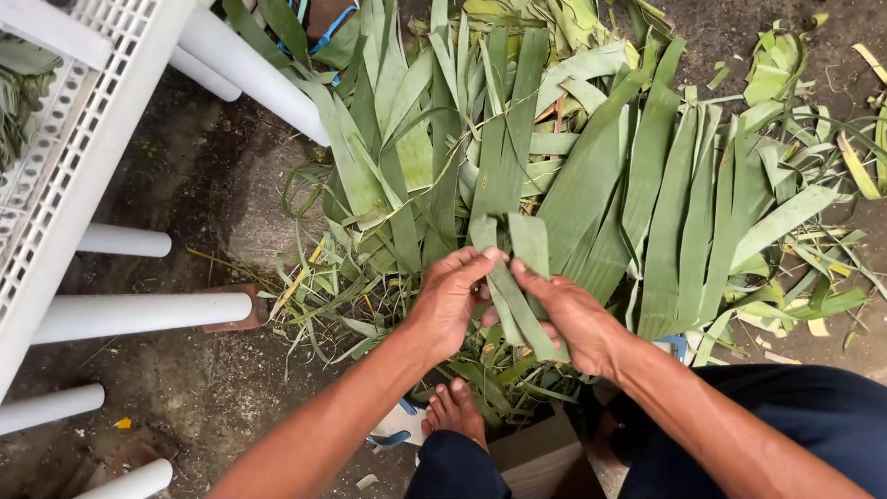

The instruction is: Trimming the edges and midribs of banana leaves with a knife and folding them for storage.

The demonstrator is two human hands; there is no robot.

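Note:
Both of my hands grip one green leaf strip [527,242] low in the middle of the view. My left hand [450,300] pinches its left part with thumb and fingers. My right hand [575,319] closes around the strip's lower part, thumb on top. The strip is folded, with two flat ends sticking up above my fingers. Behind it a big heap of long green leaf strips [591,166] lies spread on the ground.
A white plastic stool or table lies tipped at the left, its round legs [139,312] pointing right and its perforated top [65,139] at the edge. My bare foot [455,409] rests on a sandal over dark ground. Leaf scraps [822,305] litter the right side.

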